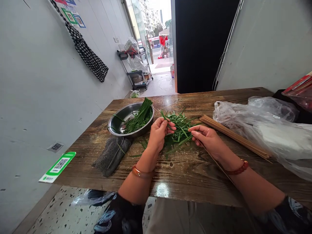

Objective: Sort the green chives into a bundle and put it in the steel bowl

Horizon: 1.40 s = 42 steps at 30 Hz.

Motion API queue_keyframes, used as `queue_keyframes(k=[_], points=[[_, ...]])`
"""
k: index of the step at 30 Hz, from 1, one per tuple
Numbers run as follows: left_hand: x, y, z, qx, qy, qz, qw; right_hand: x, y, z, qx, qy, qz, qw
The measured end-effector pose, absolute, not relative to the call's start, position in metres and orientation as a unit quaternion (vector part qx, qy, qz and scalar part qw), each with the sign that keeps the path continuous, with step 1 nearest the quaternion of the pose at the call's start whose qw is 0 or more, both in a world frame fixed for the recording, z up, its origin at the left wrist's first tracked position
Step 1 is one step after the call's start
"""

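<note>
My left hand point(161, 130) is closed in a pinch on a few long green chive leaves, above a loose heap of chives point(179, 135) on the table. A thin stick end pokes out just beyond its fingers. My right hand point(204, 138) pinches a thin bamboo skewer point(215, 161), which runs back along the forearm toward the lower right. Between the two hands some green leaves stretch across. Left of my left hand stands a steel bowl point(112, 127) with a bunch of chives point(142, 117) leaning on its rim.
A bundle of skewers point(234, 136) lies to the right, partly beside a clear plastic bag point(280, 136). A dark grey cloth point(110, 157) rests in front of the bowl on the wooden table point(190, 182). A green code card point(58, 166) sits at the left edge.
</note>
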<state>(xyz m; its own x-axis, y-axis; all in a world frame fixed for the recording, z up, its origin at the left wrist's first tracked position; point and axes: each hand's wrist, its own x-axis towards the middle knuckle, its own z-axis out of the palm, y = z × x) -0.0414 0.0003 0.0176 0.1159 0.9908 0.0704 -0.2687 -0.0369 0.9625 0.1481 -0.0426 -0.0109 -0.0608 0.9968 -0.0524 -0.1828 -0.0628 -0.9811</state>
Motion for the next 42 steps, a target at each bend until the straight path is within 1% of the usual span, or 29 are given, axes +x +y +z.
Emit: queue_keyframes(k=[8,16,23,29,36,39,41,42], points=[[-0.047,0.004,0.023,0.373,0.330,0.622,0.604,0.147,-0.045,-0.007,-0.453,-0.459,0.571,0.508],[-0.045,0.004,0.023,0.352,0.338,0.611,0.624,0.147,-0.046,-0.012,-0.426,-0.486,0.586,0.489],[-0.043,0.004,0.022,0.351,0.349,0.608,0.621,0.144,-0.049,-0.013,-0.374,-0.487,0.643,0.458],[-0.043,0.002,0.020,0.376,0.360,0.597,0.611,0.148,-0.045,-0.015,-0.373,-0.464,0.633,0.495],[-0.045,0.004,0.016,0.396,0.383,0.562,0.617,0.148,-0.043,-0.011,-0.396,-0.445,0.618,0.513],[-0.046,0.006,0.012,0.450,0.423,0.513,0.596,0.149,-0.043,-0.010,-0.403,-0.438,0.611,0.521],[-0.045,0.006,0.009,0.517,0.460,0.480,0.539,0.150,-0.042,-0.010,-0.412,-0.440,0.603,0.523],[-0.045,0.006,0.008,0.560,0.478,0.469,0.488,0.151,-0.042,-0.010,-0.416,-0.443,0.597,0.523]])
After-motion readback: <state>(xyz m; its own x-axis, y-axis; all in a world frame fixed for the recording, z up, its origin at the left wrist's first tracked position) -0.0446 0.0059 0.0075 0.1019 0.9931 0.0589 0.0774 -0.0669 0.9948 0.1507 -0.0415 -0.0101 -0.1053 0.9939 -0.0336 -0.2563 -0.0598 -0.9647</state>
